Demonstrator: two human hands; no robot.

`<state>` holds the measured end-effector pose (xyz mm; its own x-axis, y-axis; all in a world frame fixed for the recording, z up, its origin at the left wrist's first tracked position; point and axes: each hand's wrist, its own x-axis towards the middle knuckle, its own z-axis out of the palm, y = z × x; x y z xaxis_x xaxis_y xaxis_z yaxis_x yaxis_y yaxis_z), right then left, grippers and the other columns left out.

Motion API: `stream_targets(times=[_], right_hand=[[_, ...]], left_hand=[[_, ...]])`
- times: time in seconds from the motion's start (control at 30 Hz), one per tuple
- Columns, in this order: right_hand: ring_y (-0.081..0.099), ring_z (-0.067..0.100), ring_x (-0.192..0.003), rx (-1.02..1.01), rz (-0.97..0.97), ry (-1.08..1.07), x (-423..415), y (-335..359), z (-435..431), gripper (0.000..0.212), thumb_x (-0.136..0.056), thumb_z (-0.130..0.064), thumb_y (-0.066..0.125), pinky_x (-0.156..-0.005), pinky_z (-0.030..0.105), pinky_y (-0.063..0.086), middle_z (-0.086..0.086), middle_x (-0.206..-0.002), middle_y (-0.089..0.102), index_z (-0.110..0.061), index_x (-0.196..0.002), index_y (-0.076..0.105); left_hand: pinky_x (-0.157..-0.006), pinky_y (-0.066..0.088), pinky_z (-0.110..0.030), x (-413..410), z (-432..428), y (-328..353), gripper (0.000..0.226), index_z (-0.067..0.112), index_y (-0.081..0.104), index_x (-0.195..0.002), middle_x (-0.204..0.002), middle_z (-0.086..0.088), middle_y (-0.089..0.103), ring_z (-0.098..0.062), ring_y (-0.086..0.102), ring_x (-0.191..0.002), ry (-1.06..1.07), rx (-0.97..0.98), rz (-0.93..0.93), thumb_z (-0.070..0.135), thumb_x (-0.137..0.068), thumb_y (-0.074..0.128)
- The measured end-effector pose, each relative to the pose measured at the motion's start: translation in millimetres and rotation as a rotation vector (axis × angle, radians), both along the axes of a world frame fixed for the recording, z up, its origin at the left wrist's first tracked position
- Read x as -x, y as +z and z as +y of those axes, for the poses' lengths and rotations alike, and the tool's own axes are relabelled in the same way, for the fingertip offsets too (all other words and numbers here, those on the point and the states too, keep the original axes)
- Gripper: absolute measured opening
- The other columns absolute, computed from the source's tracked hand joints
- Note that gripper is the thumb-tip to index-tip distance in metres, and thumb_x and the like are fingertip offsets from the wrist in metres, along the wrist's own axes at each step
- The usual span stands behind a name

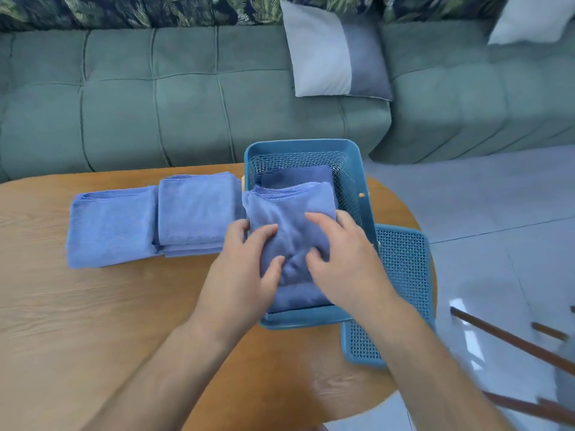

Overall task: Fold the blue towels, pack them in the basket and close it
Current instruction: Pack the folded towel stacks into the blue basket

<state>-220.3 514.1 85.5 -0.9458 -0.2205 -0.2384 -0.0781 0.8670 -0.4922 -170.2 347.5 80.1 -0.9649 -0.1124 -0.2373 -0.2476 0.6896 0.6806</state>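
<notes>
A folded blue towel (287, 213) sits over the open teal basket (351, 178), above another folded towel (298, 175) lying deeper inside. My left hand (245, 262) grips the towel's left side, fingers curled into the cloth. My right hand (342, 256) grips its right side, thumb pressed into the fabric. Two more folded blue towels lie on the table to the left, one (196, 209) beside the basket and one (109, 225) further out. The basket's perforated teal lid (404, 275) lies flat on the table, to the right of the basket and partly under it.
The round wooden table (93, 321) stands before a green sofa (155, 98) with grey and white cushions (333, 54). Brown chair legs (513, 343) show at the lower right over a pale tiled floor (482, 206).
</notes>
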Motion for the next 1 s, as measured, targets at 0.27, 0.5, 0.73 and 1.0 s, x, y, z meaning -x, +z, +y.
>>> stream_targets(times=[0.27, 0.5, 0.73, 1.0], right_hand=[[0.053, 0.030, -0.109, -0.085, -0.288, 0.038, -12.3, -45.8, 35.7, 0.049, -0.086, -0.007, 0.053, -0.088, 0.037, 0.045, 0.005, -0.120, 0.045, -0.021, -0.133, 0.054], [0.049, 0.033, -0.114, -0.202, -0.419, 0.002, -9.9, -60.0, 33.7, 0.052, -0.087, -0.002, 0.053, -0.092, 0.042, 0.048, 0.012, -0.127, 0.038, -0.019, -0.135, 0.043], [0.050, 0.033, -0.122, -0.510, 0.069, 0.216, -10.0, -77.9, 18.3, 0.050, -0.077, -0.021, 0.073, -0.089, 0.040, 0.050, 0.013, -0.143, 0.050, -0.026, -0.125, 0.064], [0.038, 0.031, -0.132, -0.445, -0.130, 0.253, -0.8, -105.9, 14.2, 0.069, -0.094, -0.026, 0.065, -0.100, 0.039, 0.046, 0.012, -0.152, 0.025, -0.025, -0.152, 0.027]], left_hand=[[-0.075, 0.039, -0.030, 2.6, 67.9, -37.1, 0.036, 0.019, 0.043, -0.129, -0.126, -0.006, 0.037, -0.024, 0.062, -0.092, -0.252, 0.485, -0.271, 0.028, -0.096, 0.055], [-0.076, 0.039, -0.028, 1.4, 70.5, -52.0, 0.040, 0.017, 0.042, -0.124, -0.128, -0.012, 0.039, -0.025, 0.059, -0.105, -0.312, 0.638, -0.378, 0.019, -0.090, 0.063], [-0.100, 0.035, -0.037, 18.1, 72.0, -58.8, 0.053, 0.009, 0.033, -0.139, -0.140, -0.009, 0.035, -0.028, 0.043, -0.125, -0.537, 0.885, -0.197, 0.023, -0.092, 0.054], [-0.097, 0.042, -0.036, 34.6, 65.2, -88.4, 0.063, 0.011, 0.039, -0.134, -0.127, -0.005, 0.047, -0.024, 0.062, -0.109, -0.584, 0.843, -0.286, 0.026, -0.081, 0.070]])
